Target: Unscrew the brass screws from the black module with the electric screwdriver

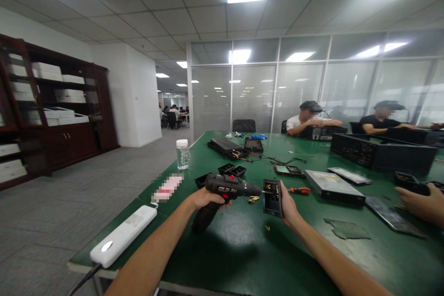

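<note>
My left hand (210,200) is wrapped round a black cordless drill (227,186) with red marks, its bit pointing right. In my right hand (288,204) a small black plastic housing (273,206) is held up on its side, brass-coloured metal parts showing inside. The drill's tip reaches the left part of this housing; whether it sits on a screw is too small to tell. Small brass pieces (254,199) lie on the table below and left of the housing. Behind the drill are several black plastic trays (237,171). An orange-handled screwdriver (299,190) lies just right of my right hand.
On the green table (239,259) stand a white power strip (125,233) and a clear bottle (182,155) at left. Toward the right lie a silver disc drive (333,187), a dark glass-like piece (347,230) and a black computer case (383,152). Another person's hand (425,201) reaches in at right.
</note>
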### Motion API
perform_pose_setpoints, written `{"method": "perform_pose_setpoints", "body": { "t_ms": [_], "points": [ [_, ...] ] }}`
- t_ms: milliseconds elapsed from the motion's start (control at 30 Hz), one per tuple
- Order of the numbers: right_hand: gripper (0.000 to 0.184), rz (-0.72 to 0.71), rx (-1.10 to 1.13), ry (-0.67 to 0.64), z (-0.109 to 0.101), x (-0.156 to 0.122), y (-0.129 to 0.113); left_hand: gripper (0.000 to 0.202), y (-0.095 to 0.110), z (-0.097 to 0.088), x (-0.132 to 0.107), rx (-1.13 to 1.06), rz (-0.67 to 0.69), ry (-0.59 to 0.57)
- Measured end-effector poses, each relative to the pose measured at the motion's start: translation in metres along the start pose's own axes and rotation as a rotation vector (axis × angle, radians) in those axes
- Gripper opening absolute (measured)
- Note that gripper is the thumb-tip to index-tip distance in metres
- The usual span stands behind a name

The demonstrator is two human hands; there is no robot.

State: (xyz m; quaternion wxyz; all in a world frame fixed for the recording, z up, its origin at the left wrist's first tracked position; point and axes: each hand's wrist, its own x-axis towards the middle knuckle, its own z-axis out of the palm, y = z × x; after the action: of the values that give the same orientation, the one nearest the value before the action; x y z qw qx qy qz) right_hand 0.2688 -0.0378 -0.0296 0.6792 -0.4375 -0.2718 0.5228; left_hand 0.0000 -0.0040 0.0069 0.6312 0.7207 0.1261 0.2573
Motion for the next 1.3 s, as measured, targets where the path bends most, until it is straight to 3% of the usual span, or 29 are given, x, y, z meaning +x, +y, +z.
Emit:
{"method": "perform_pose_setpoints", "body": {
  "t_ms": [1300],
  "points": [
    [0.037, -0.003, 0.003, 0.018, -0.0010, 0.0015, -0.0006, 0.033, -0.0016, -0.0012, 0.0010, -0.015, 0.004, -0.018]
  ]
}}
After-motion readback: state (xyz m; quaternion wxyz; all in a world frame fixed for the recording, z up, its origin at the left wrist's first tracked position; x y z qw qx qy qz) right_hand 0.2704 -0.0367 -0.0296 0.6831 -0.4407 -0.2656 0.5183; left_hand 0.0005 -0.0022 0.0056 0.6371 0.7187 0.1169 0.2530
